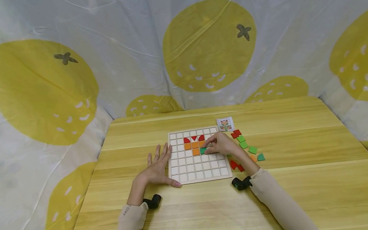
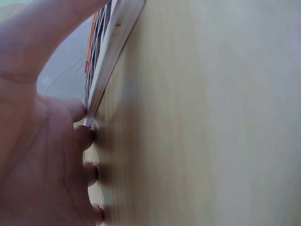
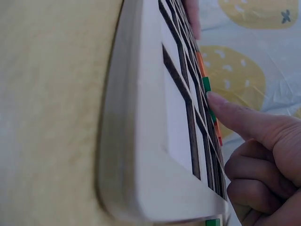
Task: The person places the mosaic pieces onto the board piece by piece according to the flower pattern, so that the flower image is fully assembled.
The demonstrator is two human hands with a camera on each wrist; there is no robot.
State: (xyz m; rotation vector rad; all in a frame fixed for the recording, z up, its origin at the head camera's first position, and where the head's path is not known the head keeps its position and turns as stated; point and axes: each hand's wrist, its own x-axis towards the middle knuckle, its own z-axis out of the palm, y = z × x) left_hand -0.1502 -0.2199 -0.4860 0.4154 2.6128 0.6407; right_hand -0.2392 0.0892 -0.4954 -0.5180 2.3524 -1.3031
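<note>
A white gridded board [image 1: 186,168] lies on the wooden table, bearing red pieces [image 1: 194,138] in a row, orange pieces [image 1: 195,151] under them and a dark green piece [image 1: 203,150]. My right hand [image 1: 223,144] has its thumb and index finger at the green piece; in the right wrist view the thumb touches the green piece [image 3: 207,85], with other fingers curled. Spread fingers of my left hand [image 1: 157,168] rest along the board's left edge, the thumb near its lower left corner. The left wrist view shows this hand [image 2: 42,155] against the board's side [image 2: 110,61].
Right of the board lie loose pieces: red [image 1: 237,132], light green [image 1: 252,150], dark green [image 1: 260,157], and more red [image 1: 234,164] beside my right forearm. A small printed pattern card [image 1: 225,124] lies at the board's upper right corner. A lemon-print cloth [image 1: 131,62] hangs behind the table.
</note>
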